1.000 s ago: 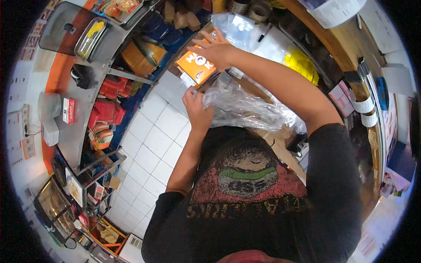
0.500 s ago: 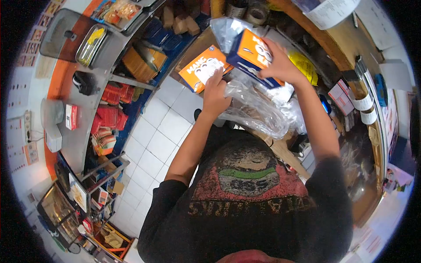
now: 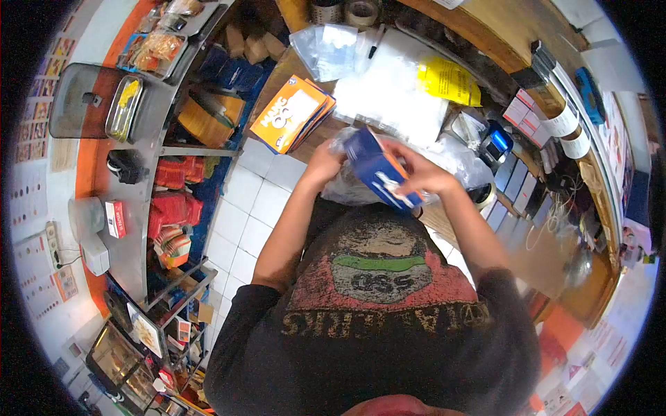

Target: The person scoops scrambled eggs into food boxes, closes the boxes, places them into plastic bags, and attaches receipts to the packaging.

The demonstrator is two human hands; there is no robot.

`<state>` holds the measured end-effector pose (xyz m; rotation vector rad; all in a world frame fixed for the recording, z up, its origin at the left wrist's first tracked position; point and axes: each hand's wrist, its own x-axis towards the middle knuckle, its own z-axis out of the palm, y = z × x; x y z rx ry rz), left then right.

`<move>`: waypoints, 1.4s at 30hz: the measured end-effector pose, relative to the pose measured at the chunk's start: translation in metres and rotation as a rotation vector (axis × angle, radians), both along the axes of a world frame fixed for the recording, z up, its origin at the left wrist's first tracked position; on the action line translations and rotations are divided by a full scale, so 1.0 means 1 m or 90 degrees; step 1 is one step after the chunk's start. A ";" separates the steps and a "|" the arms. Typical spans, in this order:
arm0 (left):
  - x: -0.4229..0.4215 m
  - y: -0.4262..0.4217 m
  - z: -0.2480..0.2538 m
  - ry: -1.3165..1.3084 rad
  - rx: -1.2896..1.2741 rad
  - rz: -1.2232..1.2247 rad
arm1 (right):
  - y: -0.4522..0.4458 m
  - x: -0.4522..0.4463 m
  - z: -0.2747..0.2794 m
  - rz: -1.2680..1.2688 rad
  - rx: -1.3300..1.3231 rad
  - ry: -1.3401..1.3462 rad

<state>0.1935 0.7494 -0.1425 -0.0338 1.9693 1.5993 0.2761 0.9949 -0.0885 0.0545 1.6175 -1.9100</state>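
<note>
My right hand [image 3: 424, 172] grips a blue and orange cardboard box [image 3: 378, 170] in front of my chest; the box is tilted, its blue side facing up. At the box's left end my left hand [image 3: 325, 165] is closed on a clear plastic bag [image 3: 340, 188], with its fingertips partly hidden and blurred. The bag lies crumpled beneath and around the box; whether the box is inside it I cannot tell. Just beyond my left hand sits a stack of flat orange printed boxes [image 3: 291, 114] on the table edge.
Clear plastic sleeves [image 3: 325, 52], white sheets [image 3: 395, 83] and a yellow packet [image 3: 449, 81] lie on the table ahead. Tape rolls [image 3: 361, 12] stand at the back. A lit device [image 3: 498, 143] is at the right. Shelves with red packets [image 3: 173, 208] run along the left.
The box has come down from above the table to near my chest, turning its blue side up. My left hand has left the orange stack and moved to the bag beside the box.
</note>
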 end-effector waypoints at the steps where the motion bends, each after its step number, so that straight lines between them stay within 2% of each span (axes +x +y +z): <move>1: -0.002 -0.007 -0.002 -0.105 0.006 -0.036 | -0.010 -0.002 -0.006 -0.086 0.171 0.157; 3: -0.003 -0.017 -0.005 -0.314 0.016 -0.106 | -0.018 -0.008 -0.045 -0.181 0.454 0.436; 4: -0.001 -0.013 -0.002 -0.295 0.029 -0.021 | -0.018 -0.005 -0.060 -0.179 0.453 0.433; 5: 0.000 -0.012 0.000 -0.295 0.030 -0.019 | -0.016 -0.004 -0.072 -0.133 0.527 0.483; 6: -0.002 -0.011 0.002 -0.200 0.099 0.105 | -0.016 -0.008 -0.072 -0.086 0.601 0.537; 7: -0.004 -0.011 0.003 -0.104 0.166 0.228 | -0.015 -0.005 -0.072 -0.084 0.599 0.540; 9: -0.005 -0.010 -0.001 -0.046 0.160 0.279 | -0.016 0.015 -0.066 0.108 0.682 0.410; 11: -0.001 -0.010 -0.009 0.042 0.031 0.151 | -0.019 0.021 -0.060 0.148 0.685 0.358; 12: 0.006 -0.010 -0.010 0.008 -0.033 0.106 | -0.028 0.021 -0.059 0.091 0.715 0.321; 13: 0.010 -0.012 -0.030 0.008 -0.032 0.107 | -0.037 0.019 -0.058 0.034 0.744 0.286; 14: 0.017 -0.018 -0.065 0.110 -0.076 0.049 | -0.048 0.014 -0.058 0.035 0.744 0.285; 17: 0.024 -0.015 -0.008 0.111 -0.146 -0.002 | -0.078 -0.002 -0.067 0.018 0.778 0.275; 20: 0.018 -0.020 0.025 0.081 -0.282 -0.019 | -0.089 -0.010 -0.086 -0.015 0.818 0.308; 23: 0.016 -0.027 0.037 0.011 -0.217 0.054 | -0.091 -0.015 -0.083 0.016 0.840 0.366; 25: 0.015 -0.023 0.042 0.214 -0.166 0.093 | -0.089 -0.020 -0.091 0.077 0.823 0.375; 26: 0.011 -0.027 0.047 0.116 -0.216 0.099 | -0.086 -0.023 -0.094 0.134 0.808 0.381; 27: 0.008 -0.032 0.047 0.118 -0.214 0.099 | -0.077 -0.024 -0.093 0.133 0.810 0.383; 29: 0.006 -0.047 0.044 0.370 -0.472 0.096 | -0.048 -0.021 -0.088 0.240 0.804 0.273; 31: 0.007 -0.052 0.078 0.319 -0.445 0.142 | -0.004 -0.020 -0.048 0.406 0.837 0.169; 33: 0.007 -0.060 0.091 0.370 -0.491 0.147 | 0.027 -0.017 0.011 0.504 0.818 0.108; 34: 0.007 -0.061 0.097 0.387 -0.504 0.131 | 0.030 -0.035 0.045 0.644 0.797 -0.054; 36: 0.006 -0.056 0.120 0.373 -0.480 0.122 | 0.042 -0.055 0.073 0.773 0.762 -0.225; 37: 0.005 -0.054 0.126 0.359 -0.459 0.113 | 0.055 -0.053 0.077 0.614 0.780 -0.225; 39: 0.003 -0.054 0.125 0.390 -0.415 0.104 | 0.076 -0.035 0.061 0.449 0.790 -0.228; 41: -0.001 -0.054 0.113 0.415 -0.366 0.098 | 0.085 -0.004 -0.018 0.003 0.730 0.209; 42: -0.001 -0.056 0.108 0.419 -0.361 0.098 | 0.080 0.003 -0.034 -0.017 0.676 0.122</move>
